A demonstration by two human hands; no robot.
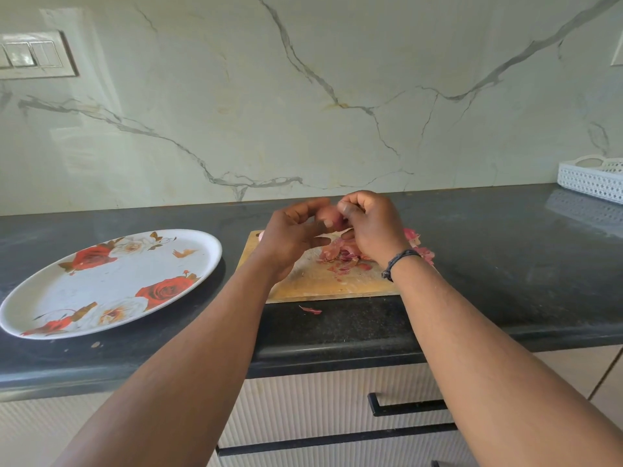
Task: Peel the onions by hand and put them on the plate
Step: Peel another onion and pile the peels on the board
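Here the onion (pixel 328 215) is held above the cutting board (pixel 313 281), the left hand (pixel 290 237) cupping it with curled fingers, the right hand (pixel 369 227) pinching its skin. Peels (pixel 340 254) lie on the board; the plate (pixel 40 298) sits left of it.

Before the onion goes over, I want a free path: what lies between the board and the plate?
In the head view only bare dark counter separates the board from the plate.
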